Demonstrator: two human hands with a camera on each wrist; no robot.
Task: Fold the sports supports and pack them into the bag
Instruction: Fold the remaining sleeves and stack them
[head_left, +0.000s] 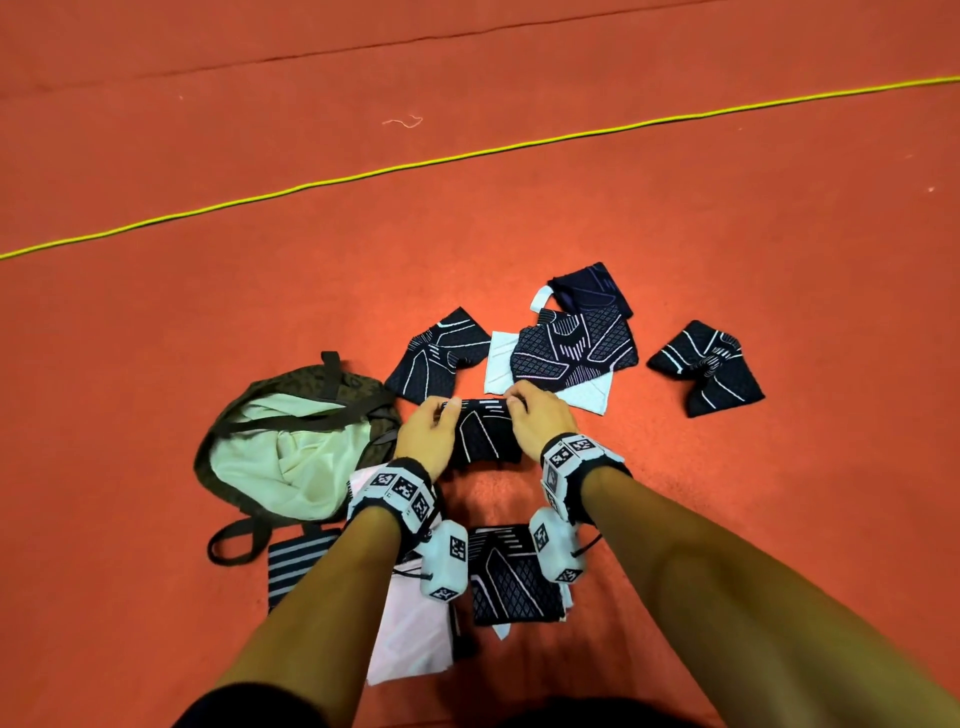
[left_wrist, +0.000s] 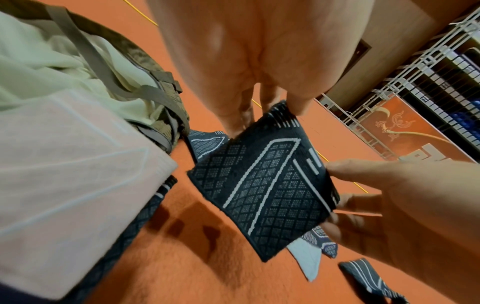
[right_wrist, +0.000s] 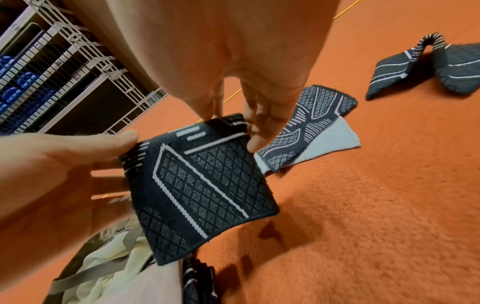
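A dark knit support (head_left: 485, 434) with white lines hangs just above the red floor, held by its top edge between both hands. My left hand (head_left: 449, 410) pinches its left top corner, the thumb in front in the left wrist view, where the support (left_wrist: 265, 189) hangs flat. My right hand (head_left: 517, 400) pinches the right top corner; in the right wrist view its fingers (right_wrist: 255, 142) curl over the support (right_wrist: 202, 189). The olive bag (head_left: 249, 395) with pale green lining lies open to the left of my hands.
Several loose supports lie beyond my hands: one (head_left: 441, 353) at left, a pile on white cloth (head_left: 571, 343), one (head_left: 706, 369) at right. A flat support (head_left: 514, 577), a striped band (head_left: 296, 566) and pink cloth (head_left: 410, 639) lie near me. A yellow cord (head_left: 467, 153) crosses the floor.
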